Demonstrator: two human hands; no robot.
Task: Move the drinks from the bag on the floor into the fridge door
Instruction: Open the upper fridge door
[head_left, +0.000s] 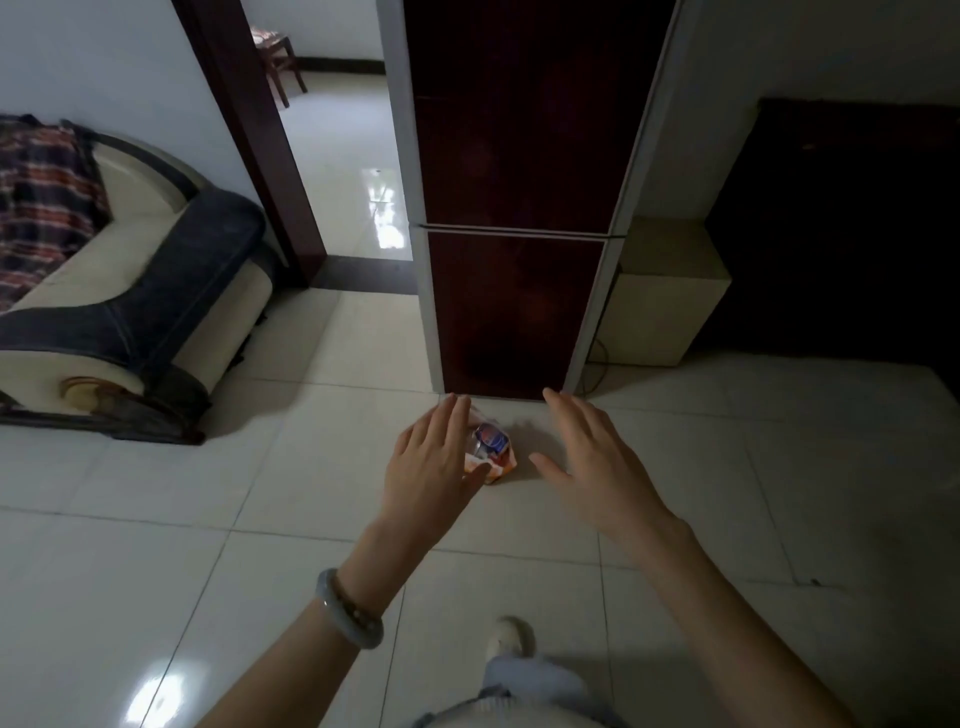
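Reaching left hand (434, 462), right hand (592, 457), both spread, flanking bag (493, 449)

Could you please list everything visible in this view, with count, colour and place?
Bag: one, orange and white, a blue-labelled drink inside, on the floor before the fridge.
Fridge: one, dark red doors, both shut, centre.
Sofa: one, cream and dark blue, left.
Blanket: one, plaid, on the sofa.
Chair: one, wooden, beyond the doorway.
Box: one, beige, right of the fridge.
Bracelet: one, pale, left wrist.
Left hand: open, by the bag.
Right hand: open, empty.
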